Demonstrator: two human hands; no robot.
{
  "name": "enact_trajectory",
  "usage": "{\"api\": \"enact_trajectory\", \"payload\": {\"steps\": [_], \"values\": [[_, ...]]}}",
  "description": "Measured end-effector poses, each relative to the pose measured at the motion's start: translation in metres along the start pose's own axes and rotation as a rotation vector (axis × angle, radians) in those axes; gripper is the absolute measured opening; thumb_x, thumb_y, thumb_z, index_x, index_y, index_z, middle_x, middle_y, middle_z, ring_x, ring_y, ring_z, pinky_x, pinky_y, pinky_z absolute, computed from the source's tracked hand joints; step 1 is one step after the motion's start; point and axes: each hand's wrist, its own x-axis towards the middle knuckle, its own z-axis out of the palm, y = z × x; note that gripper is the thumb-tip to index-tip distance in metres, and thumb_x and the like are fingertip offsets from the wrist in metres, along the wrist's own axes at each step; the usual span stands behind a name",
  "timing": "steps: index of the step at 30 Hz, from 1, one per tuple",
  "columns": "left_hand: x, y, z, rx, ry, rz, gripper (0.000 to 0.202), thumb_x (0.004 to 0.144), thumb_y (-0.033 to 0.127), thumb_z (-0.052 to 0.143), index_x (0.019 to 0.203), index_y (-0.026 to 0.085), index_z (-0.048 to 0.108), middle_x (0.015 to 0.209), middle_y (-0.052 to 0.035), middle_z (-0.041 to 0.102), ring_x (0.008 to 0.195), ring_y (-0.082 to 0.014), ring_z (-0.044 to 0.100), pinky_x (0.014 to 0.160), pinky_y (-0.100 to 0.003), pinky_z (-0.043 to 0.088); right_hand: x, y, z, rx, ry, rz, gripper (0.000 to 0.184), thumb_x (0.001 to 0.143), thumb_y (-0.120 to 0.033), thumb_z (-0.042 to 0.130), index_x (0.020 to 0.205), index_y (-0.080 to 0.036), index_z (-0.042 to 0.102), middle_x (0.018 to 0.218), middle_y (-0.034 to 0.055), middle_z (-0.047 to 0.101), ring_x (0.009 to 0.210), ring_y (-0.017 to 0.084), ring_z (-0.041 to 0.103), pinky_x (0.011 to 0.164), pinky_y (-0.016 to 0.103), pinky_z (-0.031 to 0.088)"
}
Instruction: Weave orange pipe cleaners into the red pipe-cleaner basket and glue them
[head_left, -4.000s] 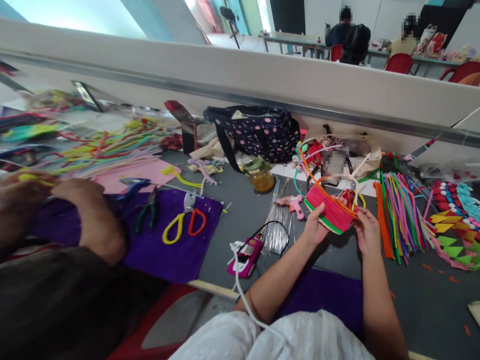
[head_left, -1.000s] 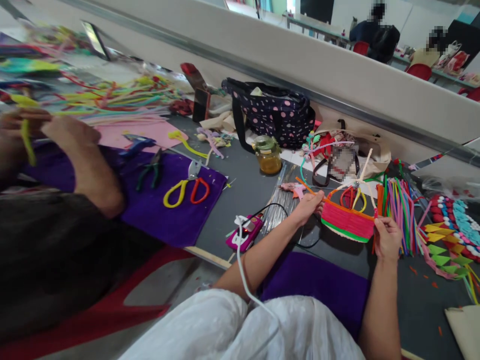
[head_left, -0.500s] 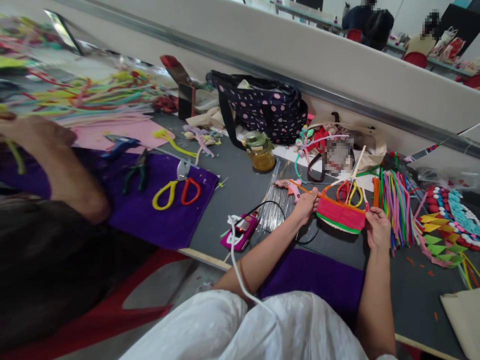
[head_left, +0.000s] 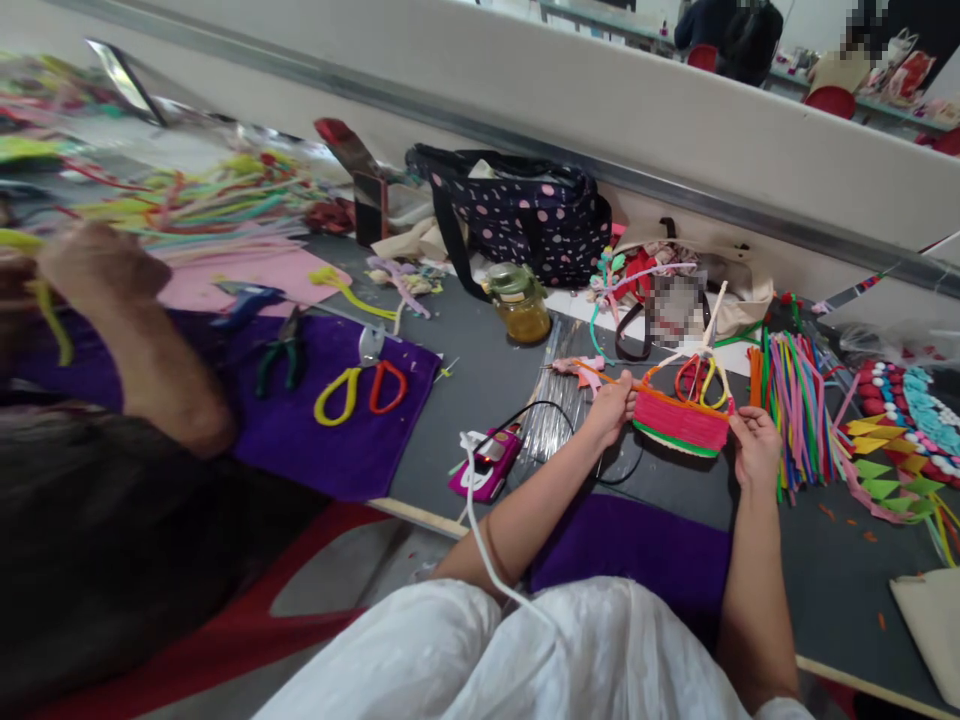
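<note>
Between my two hands is a craft piece [head_left: 679, 425] like a watermelon slice, with pink rows, a green and white lower edge and an orange strip along the top. My left hand [head_left: 613, 408] pinches its left end, where an orange stem sticks out to the left. My right hand [head_left: 754, 440] pinches the upper right corner with thumb and fingers. Just behind the piece are scissors [head_left: 703, 380] with red and yellow handles. A pink glue gun [head_left: 589, 375] lies left of my left hand, by clear sticks [head_left: 551, 410].
Colourful pipe cleaners [head_left: 799, 400] lie to the right, beside a beaded craft [head_left: 900, 420]. A jar [head_left: 519, 303] and a dotted bag [head_left: 525, 215] stand behind. A purple power strip [head_left: 487, 465] and a white cable [head_left: 480, 545] are near my left forearm. A co-worker's hand [head_left: 109, 265] is at left.
My hands hold the same piece in nearly the same place. The view has shifted slightly. The co-worker's hand at left has moved to the right.
</note>
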Motion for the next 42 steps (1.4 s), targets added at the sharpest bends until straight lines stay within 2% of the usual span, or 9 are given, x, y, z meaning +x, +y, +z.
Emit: {"api": "enact_trajectory", "payload": {"steps": [8,16,24,27,30,31,33,36,42], "values": [[-0.002,0.001,0.015,-0.127,-0.021,-0.05,0.05,0.087,0.055,0.051,0.085,0.008,0.067,0.079,-0.0142,0.073,0.042,-0.0069,0.052,0.043,-0.018,0.039,-0.003,-0.008,-0.004,0.107,-0.019,0.16,0.034,0.055,-0.026,0.083,0.081,-0.02,0.062,0.066,-0.0046,0.065,0.054,0.009,0.059,0.053,0.021,0.048],[-0.003,0.001,0.02,-0.101,-0.041,-0.06,0.055,0.081,0.063,0.055,0.086,0.011,0.068,0.073,-0.0112,0.072,0.047,-0.0097,0.058,0.046,-0.02,0.044,-0.001,-0.007,-0.006,0.166,-0.011,0.21,0.031,0.059,-0.025,0.079,0.087,-0.02,0.066,0.079,-0.0021,0.071,0.069,0.012,0.066,0.068,0.027,0.055],[-0.007,-0.002,0.012,0.024,-0.139,-0.003,0.044,0.055,0.044,0.085,0.082,0.014,0.068,0.074,-0.0045,0.07,0.057,-0.01,0.061,0.054,-0.02,0.046,0.003,0.0,-0.012,0.02,0.045,0.06,0.025,0.065,-0.028,0.071,0.088,-0.019,0.065,0.08,-0.0002,0.068,0.069,0.015,0.064,0.066,0.031,0.052],[-0.01,-0.002,0.014,0.025,-0.125,0.033,0.045,0.055,0.044,0.085,0.083,0.012,0.068,0.079,-0.0073,0.072,0.061,-0.0123,0.064,0.056,-0.022,0.047,-0.003,-0.005,-0.006,-0.157,0.157,-0.114,0.026,0.072,-0.033,0.068,0.093,-0.019,0.065,0.085,0.002,0.068,0.075,0.016,0.063,0.069,0.031,0.051],[-0.012,-0.002,0.017,0.009,-0.12,0.046,0.046,0.054,0.043,0.086,0.083,0.012,0.067,0.08,-0.0086,0.074,0.062,-0.0139,0.065,0.058,-0.023,0.047,-0.014,-0.016,0.003,-0.399,0.311,-0.426,0.026,0.079,-0.035,0.066,0.099,-0.02,0.065,0.1,0.0054,0.066,0.096,0.02,0.06,0.085,0.035,0.046],[-0.012,-0.002,0.017,0.005,-0.122,0.044,0.046,0.054,0.042,0.086,0.083,0.012,0.067,0.08,-0.0087,0.074,0.061,-0.0141,0.065,0.058,-0.024,0.047,-0.018,-0.019,0.005,-0.531,0.287,-0.553,0.022,0.081,-0.035,0.065,0.098,-0.021,0.066,0.102,0.0065,0.066,0.101,0.021,0.058,0.091,0.037,0.043],[-0.013,-0.003,0.019,-0.007,-0.127,0.036,0.046,0.054,0.041,0.087,0.082,0.011,0.067,0.079,-0.0086,0.074,0.061,-0.0143,0.065,0.058,-0.024,0.048,-0.023,-0.023,0.011,-0.745,0.071,-0.698,0.015,0.085,-0.033,0.061,0.092,-0.023,0.068,0.099,0.0059,0.069,0.1,0.021,0.059,0.095,0.039,0.04],[-0.013,-0.004,0.018,-0.042,-0.136,0.025,0.045,0.054,0.04,0.087,0.082,0.011,0.066,0.078,-0.0084,0.074,0.06,-0.0143,0.065,0.06,-0.025,0.049,-0.024,-0.019,0.017,-0.947,-0.209,-0.759,0.014,0.087,-0.032,0.06,0.095,-0.025,0.069,0.102,0.0048,0.071,0.099,0.022,0.061,0.093,0.04,0.038],[-0.01,-0.008,0.013,-0.143,-0.13,0.014,0.042,0.053,0.038,0.088,0.078,0.012,0.066,0.077,-0.0075,0.073,0.06,-0.0134,0.065,0.06,-0.024,0.048,-0.025,-0.006,0.021,-1.095,-0.302,-0.778,0.018,0.09,-0.033,0.057,0.102,-0.024,0.067,0.097,0.0046,0.073,0.089,0.02,0.063,0.088,0.038,0.035]]}}
